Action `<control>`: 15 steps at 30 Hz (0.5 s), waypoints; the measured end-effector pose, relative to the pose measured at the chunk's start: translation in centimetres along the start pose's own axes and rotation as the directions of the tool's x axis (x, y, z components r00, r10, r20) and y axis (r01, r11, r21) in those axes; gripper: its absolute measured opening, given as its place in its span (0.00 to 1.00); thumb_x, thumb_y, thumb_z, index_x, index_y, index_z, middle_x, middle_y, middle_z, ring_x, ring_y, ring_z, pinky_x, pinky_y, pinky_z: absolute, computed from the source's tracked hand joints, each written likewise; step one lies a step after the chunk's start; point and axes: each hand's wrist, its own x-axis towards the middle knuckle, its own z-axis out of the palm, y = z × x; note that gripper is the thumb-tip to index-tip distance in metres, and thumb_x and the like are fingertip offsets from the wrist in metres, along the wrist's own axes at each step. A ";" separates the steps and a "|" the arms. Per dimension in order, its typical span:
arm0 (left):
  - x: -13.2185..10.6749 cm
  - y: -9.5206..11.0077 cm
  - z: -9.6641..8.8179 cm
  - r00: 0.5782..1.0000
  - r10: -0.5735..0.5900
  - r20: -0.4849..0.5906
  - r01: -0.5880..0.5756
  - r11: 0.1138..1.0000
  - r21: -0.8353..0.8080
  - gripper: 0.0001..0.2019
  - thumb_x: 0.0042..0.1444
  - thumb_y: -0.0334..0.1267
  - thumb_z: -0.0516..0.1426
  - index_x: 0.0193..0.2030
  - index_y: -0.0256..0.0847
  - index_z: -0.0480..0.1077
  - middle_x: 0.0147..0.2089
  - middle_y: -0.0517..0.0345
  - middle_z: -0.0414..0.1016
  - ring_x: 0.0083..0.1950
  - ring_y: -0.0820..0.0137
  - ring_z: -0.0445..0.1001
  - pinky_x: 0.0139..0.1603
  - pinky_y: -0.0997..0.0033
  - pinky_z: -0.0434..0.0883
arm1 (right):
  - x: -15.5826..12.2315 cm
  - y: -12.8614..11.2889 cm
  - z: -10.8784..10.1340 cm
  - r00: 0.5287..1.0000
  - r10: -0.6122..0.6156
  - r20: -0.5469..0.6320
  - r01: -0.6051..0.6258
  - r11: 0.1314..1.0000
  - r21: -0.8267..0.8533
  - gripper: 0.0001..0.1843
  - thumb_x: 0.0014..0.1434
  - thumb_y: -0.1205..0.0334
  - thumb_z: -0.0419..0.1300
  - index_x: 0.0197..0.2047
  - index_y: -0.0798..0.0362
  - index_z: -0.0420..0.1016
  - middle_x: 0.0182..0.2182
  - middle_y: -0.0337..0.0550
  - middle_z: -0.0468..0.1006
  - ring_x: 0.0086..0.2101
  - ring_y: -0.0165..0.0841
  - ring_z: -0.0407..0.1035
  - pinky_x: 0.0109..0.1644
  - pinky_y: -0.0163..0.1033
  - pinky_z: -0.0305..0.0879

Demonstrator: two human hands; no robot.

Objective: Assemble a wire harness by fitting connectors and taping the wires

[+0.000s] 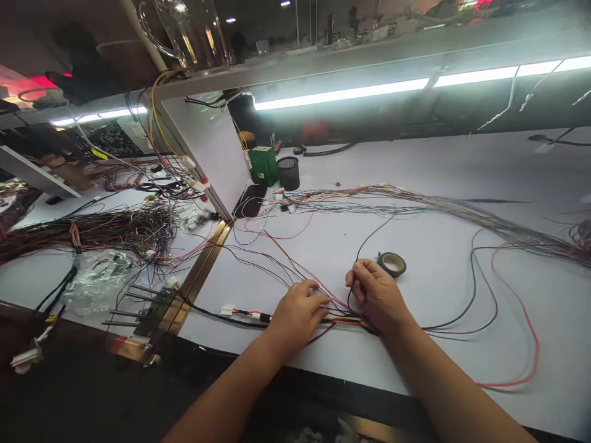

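Both my hands rest on a thin bundle of red and black wires [344,320] lying near the front edge of the white workbench [438,344]. My left hand [298,314] lies over the bundle, its fingers curled down onto the wires. My right hand [375,294] is closed, pinching a black wire [364,243] between thumb and fingertips. A roll of black tape [392,264] lies flat just beyond my right hand. A white connector [227,311] ends the bundle to the left of my left hand.
A long multicoloured wire harness [462,209] runs across the bench to the right. A green box [263,165], a black mesh cup [288,173] and a black tray [250,201] stand at the back. Left of a brass strip [198,277] lie tangled wires [92,231] and a plastic bag [96,280].
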 end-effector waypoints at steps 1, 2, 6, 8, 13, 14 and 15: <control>0.2 0.1 0.1 0.999 0.031 -0.010 -0.030 0.999 0.029 0.11 0.59 0.36 0.55 0.47 0.45 0.75 0.55 0.50 0.67 0.53 0.62 0.65 0.54 0.61 0.66 | -0.1 0.0 -0.1 1.000 -0.006 -0.003 0.006 0.999 0.036 0.16 0.61 0.49 0.61 0.33 0.52 0.63 0.26 0.37 0.74 0.16 0.21 0.52 0.19 0.28 0.46; 0.5 0.2 0.2 0.998 0.066 -0.011 -0.065 0.996 0.058 0.12 0.59 0.37 0.55 0.48 0.47 0.75 0.54 0.50 0.67 0.52 0.62 0.65 0.51 0.62 0.67 | -0.2 -0.1 -0.1 1.000 -0.009 -0.002 0.010 0.998 0.056 0.16 0.61 0.50 0.61 0.33 0.52 0.63 0.26 0.37 0.74 0.16 0.21 0.53 0.19 0.28 0.46; 1.8 0.8 0.3 0.979 0.150 0.140 -0.164 0.981 0.100 0.12 0.62 0.42 0.52 0.44 0.52 0.76 0.39 0.57 0.69 0.37 0.70 0.66 0.36 0.71 0.63 | -0.6 -0.3 0.3 0.997 0.004 0.080 -0.010 0.996 0.086 0.15 0.64 0.51 0.59 0.32 0.52 0.63 0.23 0.35 0.72 0.15 0.22 0.53 0.18 0.28 0.48; 2.4 1.0 0.3 0.971 0.123 0.205 -0.137 0.989 0.054 0.13 0.62 0.45 0.50 0.40 0.51 0.77 0.34 0.60 0.67 0.31 0.73 0.64 0.32 0.73 0.60 | -1.0 -0.4 0.5 0.988 0.025 0.155 -0.043 0.993 0.110 0.15 0.65 0.51 0.58 0.32 0.51 0.62 0.19 0.33 0.69 0.14 0.22 0.52 0.18 0.28 0.48; 3.1 1.9 0.7 0.960 -0.061 0.273 0.058 0.998 0.019 0.10 0.57 0.44 0.55 0.33 0.44 0.76 0.32 0.57 0.71 0.34 0.68 0.68 0.33 0.72 0.61 | -2.1 -0.5 0.7 0.934 0.060 0.353 -0.111 0.986 0.126 0.15 0.65 0.51 0.58 0.33 0.51 0.61 0.20 0.33 0.69 0.16 0.23 0.54 0.24 0.30 0.54; 3.1 2.1 0.9 0.954 -0.104 0.280 0.104 0.994 0.016 0.09 0.54 0.42 0.57 0.30 0.43 0.75 0.30 0.56 0.71 0.35 0.66 0.69 0.35 0.70 0.62 | -2.3 -0.5 0.7 0.913 0.080 0.400 -0.134 0.985 0.107 0.15 0.65 0.50 0.58 0.33 0.51 0.61 0.21 0.33 0.69 0.17 0.23 0.55 0.26 0.31 0.57; 3.0 2.1 1.1 0.951 -0.145 0.274 0.159 0.987 -0.027 0.07 0.51 0.41 0.58 0.28 0.42 0.75 0.28 0.55 0.71 0.35 0.63 0.69 0.36 0.68 0.63 | -2.4 -0.4 0.8 0.889 0.102 0.446 -0.152 0.985 0.077 0.15 0.66 0.50 0.57 0.34 0.51 0.62 0.22 0.34 0.69 0.18 0.24 0.55 0.27 0.32 0.59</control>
